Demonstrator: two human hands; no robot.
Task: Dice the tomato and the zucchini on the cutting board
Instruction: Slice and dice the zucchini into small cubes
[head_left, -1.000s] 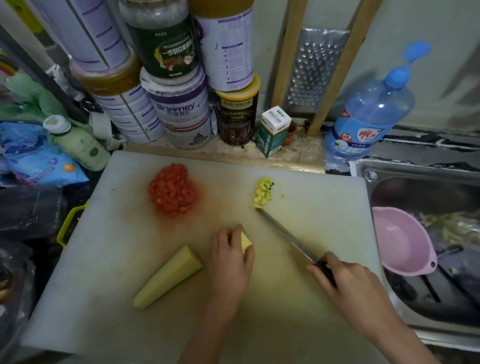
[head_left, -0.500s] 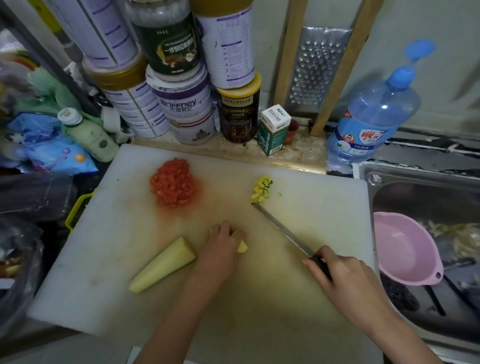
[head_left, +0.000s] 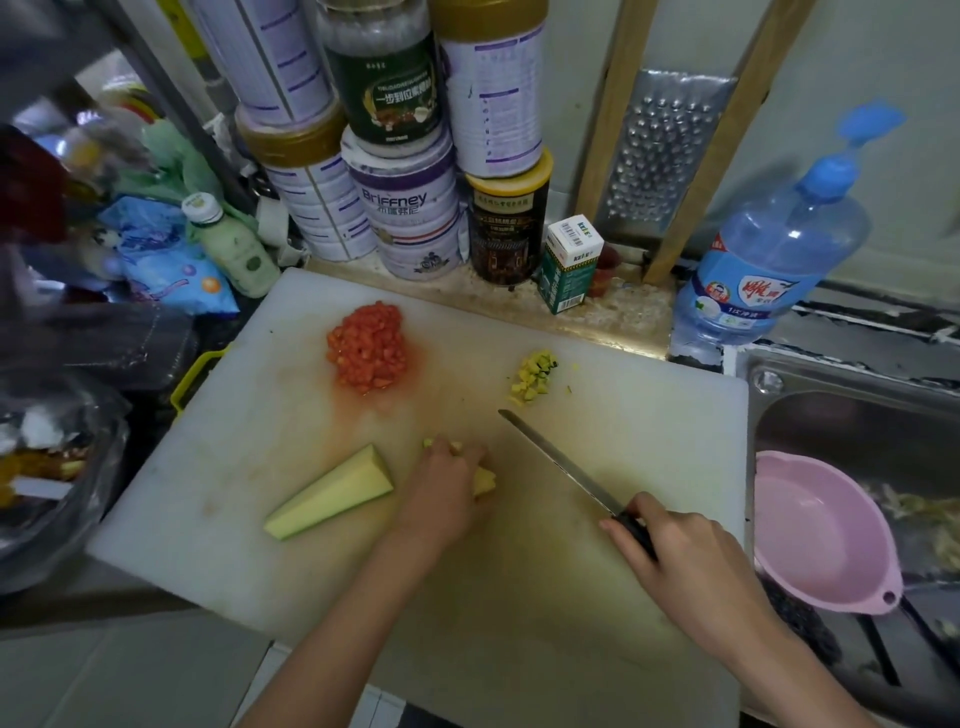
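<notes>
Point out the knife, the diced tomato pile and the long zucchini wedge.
knife (head_left: 560, 463), head view, middle of the blade.
diced tomato pile (head_left: 370, 347), head view, centre of the heap.
long zucchini wedge (head_left: 332, 492), head view, middle of its pale cut face.

You get dim, flat indoor light with a grey-green cast: the white cutting board (head_left: 649, 415) is the brightest surface, free of glare, with only soft shadows beneath your left hand (head_left: 447, 493) and right hand (head_left: 691, 566). The centre is fairly sharp, but the wide lens bows the grater (head_left: 665, 156) frame and stacked tins (head_left: 405, 208), and the plastic bags (head_left: 52, 467) at the left edge and the water bottle (head_left: 769, 260) cap smear into blur.
</notes>
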